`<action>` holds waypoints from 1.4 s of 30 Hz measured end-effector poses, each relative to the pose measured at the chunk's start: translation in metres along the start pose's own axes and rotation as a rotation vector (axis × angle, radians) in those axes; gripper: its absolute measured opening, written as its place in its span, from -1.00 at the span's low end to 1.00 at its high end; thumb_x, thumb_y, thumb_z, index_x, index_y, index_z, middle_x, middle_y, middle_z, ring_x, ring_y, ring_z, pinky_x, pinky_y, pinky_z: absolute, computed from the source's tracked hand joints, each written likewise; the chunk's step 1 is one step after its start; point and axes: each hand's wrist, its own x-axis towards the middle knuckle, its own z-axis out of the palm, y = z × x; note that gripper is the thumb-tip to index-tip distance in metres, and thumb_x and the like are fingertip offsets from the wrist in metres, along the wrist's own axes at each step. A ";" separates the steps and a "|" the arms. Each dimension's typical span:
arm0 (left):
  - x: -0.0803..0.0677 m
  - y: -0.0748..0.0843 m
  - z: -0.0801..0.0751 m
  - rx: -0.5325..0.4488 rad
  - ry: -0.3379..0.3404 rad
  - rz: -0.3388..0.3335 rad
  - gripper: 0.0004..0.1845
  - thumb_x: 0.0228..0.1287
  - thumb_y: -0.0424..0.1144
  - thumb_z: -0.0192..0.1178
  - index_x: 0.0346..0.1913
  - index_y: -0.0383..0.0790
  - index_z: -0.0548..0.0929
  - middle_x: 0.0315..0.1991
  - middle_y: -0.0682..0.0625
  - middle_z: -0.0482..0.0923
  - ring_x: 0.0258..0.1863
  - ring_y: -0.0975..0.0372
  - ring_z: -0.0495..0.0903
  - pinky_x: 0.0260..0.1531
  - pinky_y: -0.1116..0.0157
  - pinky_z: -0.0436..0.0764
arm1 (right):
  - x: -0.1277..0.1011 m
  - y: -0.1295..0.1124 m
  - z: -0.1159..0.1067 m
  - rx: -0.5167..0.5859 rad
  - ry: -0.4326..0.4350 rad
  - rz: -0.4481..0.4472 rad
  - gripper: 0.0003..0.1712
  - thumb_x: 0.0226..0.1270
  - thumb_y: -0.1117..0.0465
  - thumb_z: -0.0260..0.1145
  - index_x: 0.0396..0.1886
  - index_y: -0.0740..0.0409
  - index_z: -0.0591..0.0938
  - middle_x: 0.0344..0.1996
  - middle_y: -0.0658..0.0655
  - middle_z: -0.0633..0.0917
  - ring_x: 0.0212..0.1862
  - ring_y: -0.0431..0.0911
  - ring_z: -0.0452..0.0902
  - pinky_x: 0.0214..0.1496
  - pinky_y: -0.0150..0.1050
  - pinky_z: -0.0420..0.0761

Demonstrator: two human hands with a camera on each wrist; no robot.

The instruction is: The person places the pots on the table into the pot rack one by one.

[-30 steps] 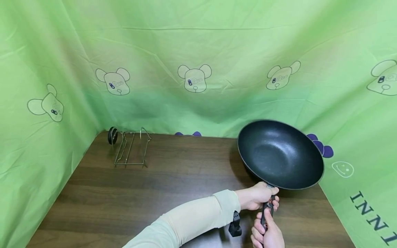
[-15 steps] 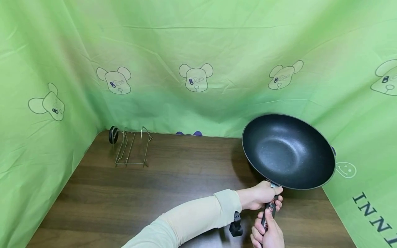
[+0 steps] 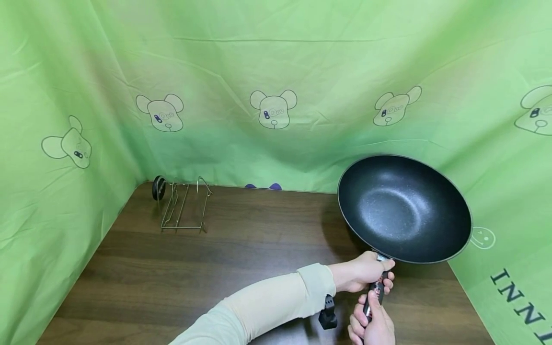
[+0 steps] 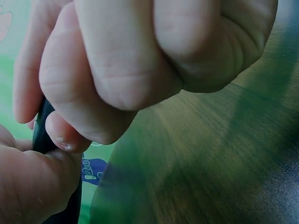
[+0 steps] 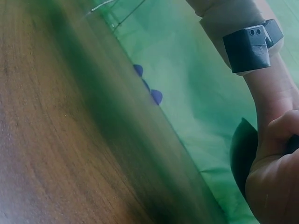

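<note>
A large black wok (image 3: 401, 211) is held tilted over the right side of the table, its inside facing me. My left hand (image 3: 364, 269) reaches across and grips the handle (image 3: 376, 289) close to the wok. Lower down, my right hand (image 3: 374, 323) holds the same handle, thumb lying along it. In the left wrist view the left hand's curled fingers (image 4: 126, 60) fill the top, with the dark handle (image 4: 70, 210) partly hidden behind both hands. The right wrist view shows part of my right hand (image 5: 275, 186) and the wok's dark edge (image 5: 243, 158).
A wire rack (image 3: 181, 228) stands at the back left of the brown wooden table (image 3: 172, 278), with a black disc (image 3: 158, 188) at its corner. Green printed cloth (image 3: 276, 62) hangs behind and along both sides. A black wrist camera (image 3: 327, 312) hangs under the left cuff.
The wok has risen and shifted right, its far rim higher and its inside turned more toward me. Both hands keep their grip and have moved only slightly.
</note>
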 end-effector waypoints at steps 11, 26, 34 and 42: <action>-0.003 0.002 0.001 0.013 -0.008 0.014 -0.76 0.59 -0.31 -0.03 -0.37 -0.16 0.36 -0.63 0.03 0.29 -0.74 0.27 0.26 -0.72 0.43 0.34 | 0.000 0.001 0.002 -0.007 0.029 -0.023 -0.61 0.63 -0.22 -0.18 -0.25 -0.11 0.39 -0.67 -0.08 0.15 -0.69 -0.07 -0.13 -0.62 -0.11 -0.14; -0.004 0.006 0.000 0.000 -0.011 0.020 -0.79 0.59 -0.27 -0.02 -0.32 -0.19 0.39 -0.61 0.03 0.30 -0.73 0.27 0.27 -0.72 0.43 0.35 | -0.003 -0.002 0.007 -0.038 0.081 -0.032 -0.60 0.56 -0.29 -0.07 -0.23 -0.10 0.39 -0.68 -0.12 0.25 -0.71 -0.14 -0.02 -0.63 -0.09 -0.13; -0.009 0.013 0.001 0.007 -0.010 0.035 -0.79 0.59 -0.27 -0.01 -0.31 -0.18 0.39 -0.60 0.03 0.31 -0.72 0.27 0.27 -0.73 0.43 0.35 | -0.002 -0.004 0.010 -0.050 0.021 -0.106 -0.61 0.61 -0.24 -0.12 -0.22 -0.07 0.38 -0.68 -0.09 0.20 -0.70 -0.06 -0.12 -0.64 -0.01 -0.23; -0.012 0.012 -0.001 0.011 0.002 0.060 -0.80 0.59 -0.30 -0.02 -0.31 -0.22 0.40 -0.61 0.03 0.31 -0.73 0.28 0.27 -0.73 0.44 0.36 | -0.001 -0.001 0.013 -0.014 -0.041 -0.156 -0.64 0.66 -0.15 -0.17 -0.23 -0.06 0.39 -0.66 -0.02 0.09 -0.71 -0.05 -0.18 -0.69 -0.03 -0.28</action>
